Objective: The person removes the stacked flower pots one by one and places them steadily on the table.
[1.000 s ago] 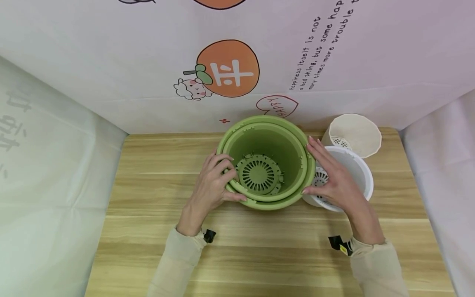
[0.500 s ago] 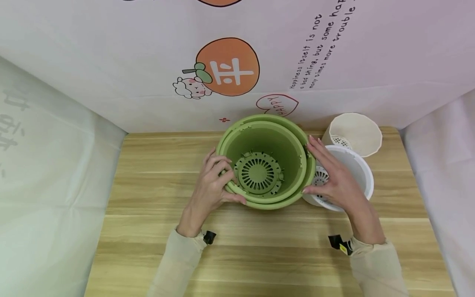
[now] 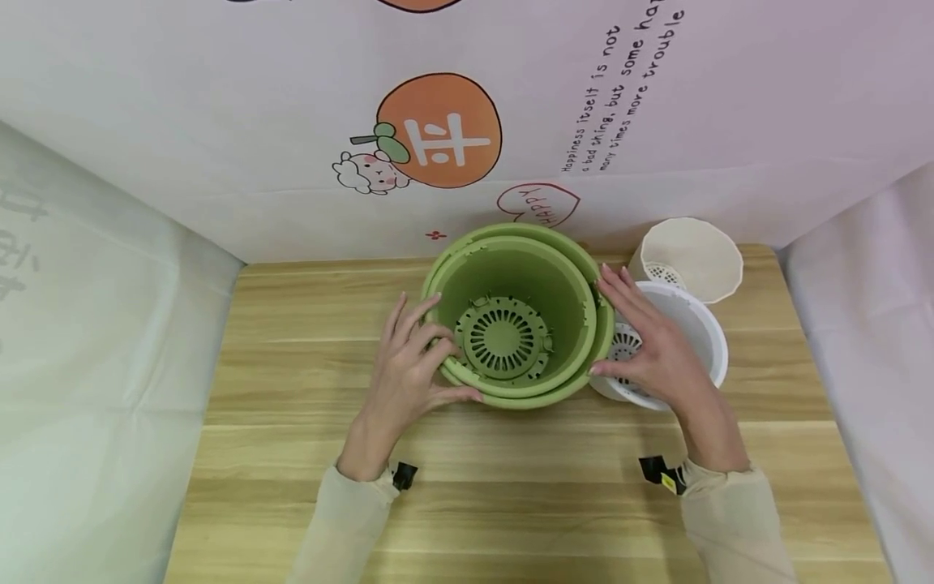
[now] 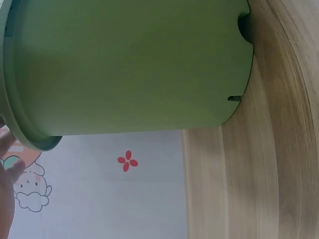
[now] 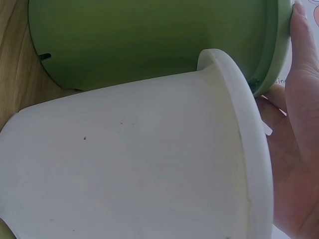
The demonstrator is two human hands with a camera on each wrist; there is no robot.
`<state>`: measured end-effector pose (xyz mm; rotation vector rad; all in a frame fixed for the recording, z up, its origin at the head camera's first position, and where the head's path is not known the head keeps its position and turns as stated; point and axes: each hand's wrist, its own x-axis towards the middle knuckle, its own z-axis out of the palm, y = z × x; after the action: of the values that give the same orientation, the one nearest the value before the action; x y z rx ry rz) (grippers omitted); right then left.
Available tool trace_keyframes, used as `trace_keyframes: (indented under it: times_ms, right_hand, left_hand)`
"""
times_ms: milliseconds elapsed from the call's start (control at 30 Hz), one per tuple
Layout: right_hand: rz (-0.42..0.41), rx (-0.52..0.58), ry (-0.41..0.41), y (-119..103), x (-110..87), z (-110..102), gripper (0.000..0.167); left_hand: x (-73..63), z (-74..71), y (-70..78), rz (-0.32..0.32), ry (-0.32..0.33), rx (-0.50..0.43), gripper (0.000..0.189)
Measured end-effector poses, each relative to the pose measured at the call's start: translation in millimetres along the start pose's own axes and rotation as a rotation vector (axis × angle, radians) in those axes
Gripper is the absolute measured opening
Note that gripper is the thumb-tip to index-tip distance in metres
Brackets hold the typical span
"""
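Two green flowerpots stand nested on the wooden table in the head view: an inner flowerpot [image 3: 503,339] with a slotted bottom, inside a wider outer flowerpot [image 3: 602,341]. My left hand [image 3: 400,375] is at their left rim, some fingers bent over the edge and the thumb along the front outside. The first fingers are lifted and spread. My right hand [image 3: 660,353] rests on the right rim with fingers and thumb fairly straight and spread apart. Beneath it a white flowerpot [image 5: 134,159] stands against the green side, partly hidden by the hand.
A cream pot [image 3: 704,255] with a perforated bottom lies behind the white one. Printed cloth [image 3: 292,122] hangs along the table's back, and plain cloth borders both sides. The wooden table [image 3: 496,495] extends in front of the pots.
My left hand has shifted slightly left, and its first fingers have lifted and straightened from the rim. The inner pot sits slightly further left in the outer one. The right hand stays in place.
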<state>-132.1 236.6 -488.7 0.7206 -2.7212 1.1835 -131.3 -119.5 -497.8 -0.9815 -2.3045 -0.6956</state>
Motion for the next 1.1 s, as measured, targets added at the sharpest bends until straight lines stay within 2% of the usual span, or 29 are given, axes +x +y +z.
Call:
trace_keyframes:
  times_ms: [233, 400, 733, 1100]
  right_hand:
    - [-0.003, -0.012, 0.011, 1.6, 0.0, 0.3, 0.115]
    - [0.009, -0.001, 0.003, 0.8, 0.5, 0.9, 0.116]
    - [0.010, 0.020, 0.014, -0.2, -0.6, 2.0, 0.118]
    - [0.001, 0.026, 0.026, 1.5, -0.4, 3.5, 0.115]
  left_hand:
    - [-3.0, -5.9, 3.7, -0.024, -0.038, 0.018, 0.072]
    - [-4.0, -7.7, 5.5, -0.057, -0.055, -0.017, 0.070]
    - [-2.8, -3.2, 5.9, -0.065, 0.028, -0.096, 0.068]
    - [3.1, 0.9, 10.2, -0.117, 0.133, -0.183, 0.064]
